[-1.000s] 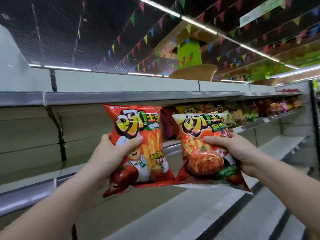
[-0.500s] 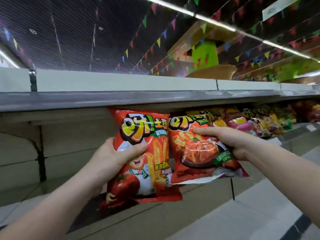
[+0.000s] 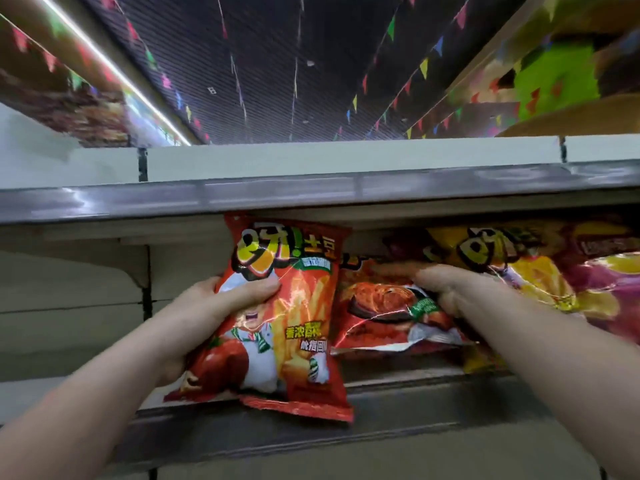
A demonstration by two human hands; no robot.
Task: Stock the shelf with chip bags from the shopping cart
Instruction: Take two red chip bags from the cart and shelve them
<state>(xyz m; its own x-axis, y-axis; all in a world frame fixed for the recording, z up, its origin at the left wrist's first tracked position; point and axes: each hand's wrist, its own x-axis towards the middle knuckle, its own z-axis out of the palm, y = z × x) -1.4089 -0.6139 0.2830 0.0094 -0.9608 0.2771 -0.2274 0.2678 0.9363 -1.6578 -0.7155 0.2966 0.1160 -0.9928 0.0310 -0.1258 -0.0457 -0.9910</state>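
Observation:
My left hand (image 3: 221,299) grips an orange-red chip bag (image 3: 298,327) with a cartoon boy and fries on it, held upright with its bottom edge hanging over the shelf's front lip (image 3: 398,407). My right hand (image 3: 450,289) presses a second red chip bag (image 3: 377,306), showing a dark bowl of red food, which leans back inside the shelf bay just right of the first. A yellow chip bag (image 3: 526,271) stands directly right of it. The shopping cart is out of view.
The upper shelf's grey edge (image 3: 311,192) runs across just above the bags. Purple and yellow snack bags (image 3: 609,268) fill the bay to the right. The bay left of my left hand shows bare back panel (image 3: 69,299). Bunting hangs from the dark ceiling.
Both hands have pushed forward and up into the shelf bay. The right bag now lies further inside next to the yellow bag; the left bag has reached the shelf's front edge.

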